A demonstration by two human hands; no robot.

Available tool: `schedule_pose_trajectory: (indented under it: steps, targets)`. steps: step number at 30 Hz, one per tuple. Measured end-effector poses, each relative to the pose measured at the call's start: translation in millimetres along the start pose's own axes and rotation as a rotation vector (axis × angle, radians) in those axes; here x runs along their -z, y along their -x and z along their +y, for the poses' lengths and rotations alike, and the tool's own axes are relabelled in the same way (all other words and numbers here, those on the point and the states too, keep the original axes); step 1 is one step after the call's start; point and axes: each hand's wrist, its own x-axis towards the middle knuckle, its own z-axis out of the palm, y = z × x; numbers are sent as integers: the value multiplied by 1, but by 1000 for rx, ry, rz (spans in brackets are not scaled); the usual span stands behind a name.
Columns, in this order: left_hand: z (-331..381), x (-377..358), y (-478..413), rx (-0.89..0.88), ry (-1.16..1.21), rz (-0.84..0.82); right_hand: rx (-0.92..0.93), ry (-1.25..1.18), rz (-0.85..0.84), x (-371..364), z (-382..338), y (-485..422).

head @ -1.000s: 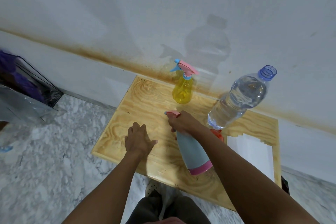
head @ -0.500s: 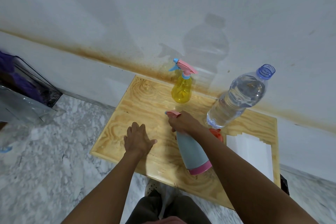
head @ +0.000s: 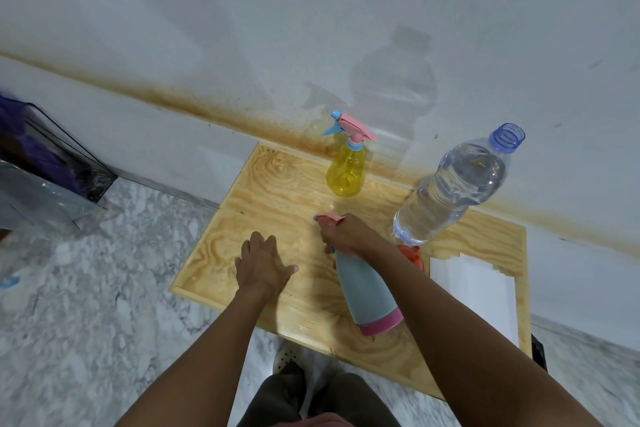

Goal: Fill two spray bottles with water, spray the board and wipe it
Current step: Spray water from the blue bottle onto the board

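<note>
Step in hand: spraying the board, judging by the trigger grip and the nozzle aimed across the wood.
Blue-grey spray bottle [head: 365, 291]: nearest, tilted with its pink base toward the person and its pink head pointing away and left, over the board's middle.
Right hand [head: 348, 236]: fingers wrapped tight round the bottle's neck and trigger.
Left hand [head: 261, 265]: flat on the wood, fingers spread, holding nothing.
Plywood board [head: 277, 184]: pale, grained, lying on the marble floor against the wall; any wetness is too faint to tell.
White wipes [head: 474, 291]: stacked on the board's right side, untouched.
Water bottle [head: 453, 187]: uncapped, partly full.
Yellow spray bottle [head: 346, 170]: upright at the far edge.
Next move: probably more squeezes, then reaching for a wipe.
</note>
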Motion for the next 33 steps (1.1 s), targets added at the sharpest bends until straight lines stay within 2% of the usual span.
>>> schedule_pose_trajectory:
  steps: [6,12,17,20,24,28,31,33]
  targets:
    - [1,1,1,11,11,-9,8,16,-23,-2,-1,-1]
    - [0,0,0,11,16,-22,-27,-51,47,-4,-1,2]
    - [-2,-1,-1,9,11,-19,-15,17,23,-4,0,-5]
    - [-2,-2,-1,5,-8,-20,51,-76,-16,-1,-3,0]
    - [-2,-3,-1,9,-10,-23,14,-229,11,1,2,8]
    - [-3,-4,-2,6,-4,-20,33,-157,-3,-3,1,8]
    - [-3,-4,-2,-5,-14,-9,3,-241,24,-4,1,10]
    - [-3,-5,-1,-8,-16,-4,45,-240,79,-4,6,9]
